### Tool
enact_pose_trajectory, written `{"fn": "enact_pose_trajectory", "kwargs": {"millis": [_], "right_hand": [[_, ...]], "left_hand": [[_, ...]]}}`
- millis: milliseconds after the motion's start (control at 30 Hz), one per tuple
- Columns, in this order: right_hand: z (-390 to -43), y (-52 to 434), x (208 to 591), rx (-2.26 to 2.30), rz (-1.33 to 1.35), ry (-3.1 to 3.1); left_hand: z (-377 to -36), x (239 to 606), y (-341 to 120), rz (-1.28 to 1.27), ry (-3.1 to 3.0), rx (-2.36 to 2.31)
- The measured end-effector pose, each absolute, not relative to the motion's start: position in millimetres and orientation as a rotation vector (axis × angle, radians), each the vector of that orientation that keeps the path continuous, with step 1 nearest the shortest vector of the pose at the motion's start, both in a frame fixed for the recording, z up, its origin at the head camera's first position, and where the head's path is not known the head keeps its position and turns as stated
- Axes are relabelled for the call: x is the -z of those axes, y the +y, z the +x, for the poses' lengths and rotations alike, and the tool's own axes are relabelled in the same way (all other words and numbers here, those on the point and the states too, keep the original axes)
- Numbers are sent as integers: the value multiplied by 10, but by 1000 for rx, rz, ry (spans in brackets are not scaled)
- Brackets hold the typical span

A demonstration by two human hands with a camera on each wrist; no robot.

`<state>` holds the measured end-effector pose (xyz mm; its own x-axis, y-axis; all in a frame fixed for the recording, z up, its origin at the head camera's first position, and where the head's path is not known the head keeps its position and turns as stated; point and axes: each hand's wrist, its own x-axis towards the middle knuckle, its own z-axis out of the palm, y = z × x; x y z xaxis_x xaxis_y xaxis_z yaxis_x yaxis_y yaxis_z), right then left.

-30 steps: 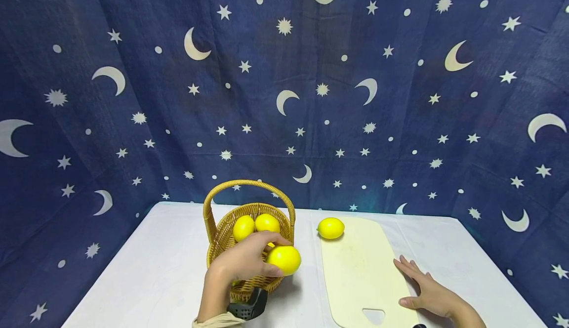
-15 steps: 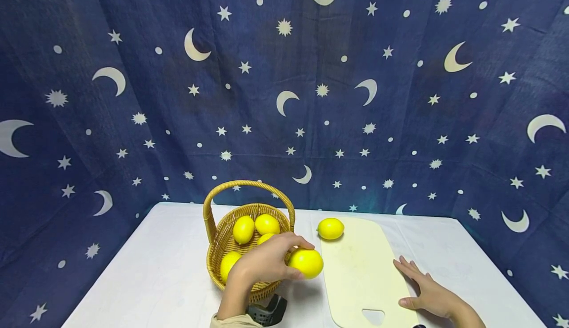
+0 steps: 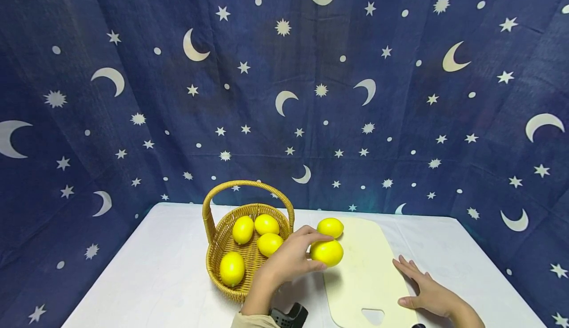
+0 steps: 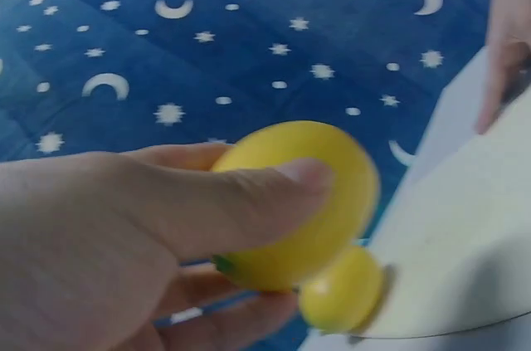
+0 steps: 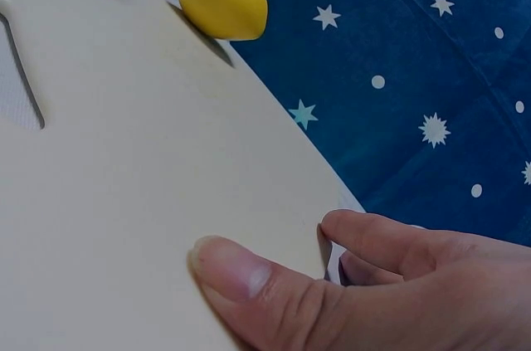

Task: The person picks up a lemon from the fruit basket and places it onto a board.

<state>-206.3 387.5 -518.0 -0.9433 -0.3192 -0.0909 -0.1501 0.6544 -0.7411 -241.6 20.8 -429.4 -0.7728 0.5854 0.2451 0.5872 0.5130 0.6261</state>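
Note:
My left hand (image 3: 289,256) pinches a lemon (image 3: 329,253) between thumb and fingers, above the left edge of a cream cutting board (image 3: 362,273). In the left wrist view the thumb lies across that yellow fruit, with a green spot at its near end. Just behind it, a second lemon (image 3: 330,227) rests at the board's far left corner. At the board's right edge is my right hand (image 3: 426,288), fingers spread. The right wrist view shows its thumb (image 5: 236,272) resting on the board's surface and the index finger (image 5: 373,235) at the edge.
A wicker basket (image 3: 211,264) with a tall arched handle (image 3: 249,183) stands left of the board, several lemons inside. A white cloth (image 3: 160,259) covers the table. Behind hangs a dark blue curtain (image 3: 249,101) with stars and moons.
My left hand has carried the lemon rightward from over the basket to over the board's left edge, uncovering the lemons in the basket. My right hand stays in place.

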Motion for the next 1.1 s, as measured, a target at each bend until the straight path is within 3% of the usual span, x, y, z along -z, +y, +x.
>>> {"fn": "enact_pose_trajectory", "kwargs": {"millis": [1100], "right_hand": [[-2088, 3891, 5202, 1201, -394, 2659]], "left_hand": [[-2643, 5286, 710, -652, -2407, 1721]]}}
